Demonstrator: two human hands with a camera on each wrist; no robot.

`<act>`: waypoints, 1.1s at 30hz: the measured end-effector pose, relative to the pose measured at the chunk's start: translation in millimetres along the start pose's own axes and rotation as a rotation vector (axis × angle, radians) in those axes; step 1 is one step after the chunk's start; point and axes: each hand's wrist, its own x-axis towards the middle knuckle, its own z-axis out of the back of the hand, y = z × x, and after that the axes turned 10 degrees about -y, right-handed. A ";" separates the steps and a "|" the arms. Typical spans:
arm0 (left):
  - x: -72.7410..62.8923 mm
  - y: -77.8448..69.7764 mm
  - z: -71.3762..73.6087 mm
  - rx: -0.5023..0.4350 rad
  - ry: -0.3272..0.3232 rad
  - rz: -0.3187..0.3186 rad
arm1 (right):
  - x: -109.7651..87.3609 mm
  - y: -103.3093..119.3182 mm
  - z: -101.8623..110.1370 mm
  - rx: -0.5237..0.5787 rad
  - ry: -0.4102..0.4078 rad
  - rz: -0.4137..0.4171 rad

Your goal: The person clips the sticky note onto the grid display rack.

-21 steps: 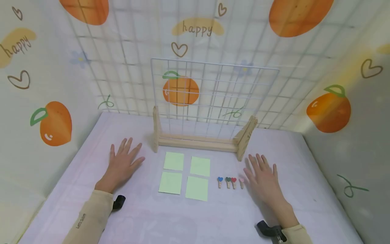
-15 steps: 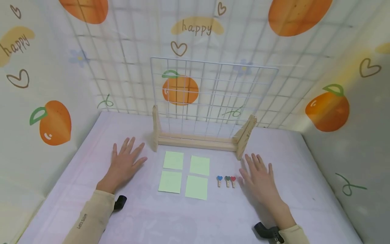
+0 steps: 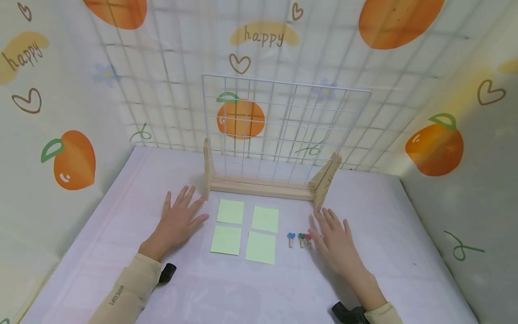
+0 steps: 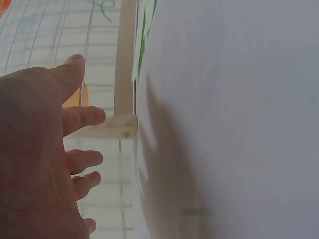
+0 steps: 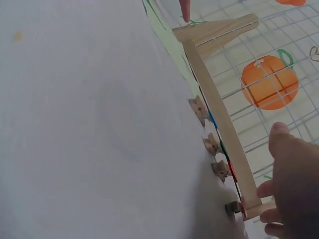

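My left hand [image 3: 178, 222] hovers over the table with fingers spread, its fingertips near the left foot of a wooden stand [image 3: 263, 190] holding a white wire grid [image 3: 283, 121]. Nothing is between those fingers in the left wrist view. My right hand [image 3: 333, 245], fingers extended, is just right of a row of small wooden clothespins: one with a blue heart [image 3: 291, 236], one green [image 3: 301, 236], one red [image 3: 309, 236]. A pink-topped clothespin [image 5: 234, 207] shows in the right wrist view but is hidden by the hand from the head. Several pale green paper squares [image 3: 225, 240] lie between my hands.
Patterned cloth walls [image 3: 433, 144] with oranges close in the back and both sides of the white-covered table [image 3: 202, 292]. The stand's right wooden foot [image 3: 327, 180] rises just beyond my right fingertips. A black wrist device [image 3: 348, 313] sits below the right hand.
Both hands have moved inward, the left toward the stand's left foot and the paper squares, the right leftward over the pink clothespin, now overlapping the red one. The clothespins and papers stay put.
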 end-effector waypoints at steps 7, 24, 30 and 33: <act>-0.6 -16.2 -4.3 -0.044 0.007 -0.039 | 0.3 -2.3 -1.5 0.059 -0.074 0.030; -8.2 -29.0 -10.1 -0.254 -0.083 -0.149 | -11.2 -14.9 0.1 0.162 -0.147 -0.083; -9.2 -26.7 -13.7 -0.272 -0.097 -0.194 | -11.7 -20.0 1.9 0.208 -0.164 -0.105; -10.4 -26.6 -14.0 -0.291 -0.080 -0.173 | -12.3 -21.7 2.8 0.244 -0.150 -0.133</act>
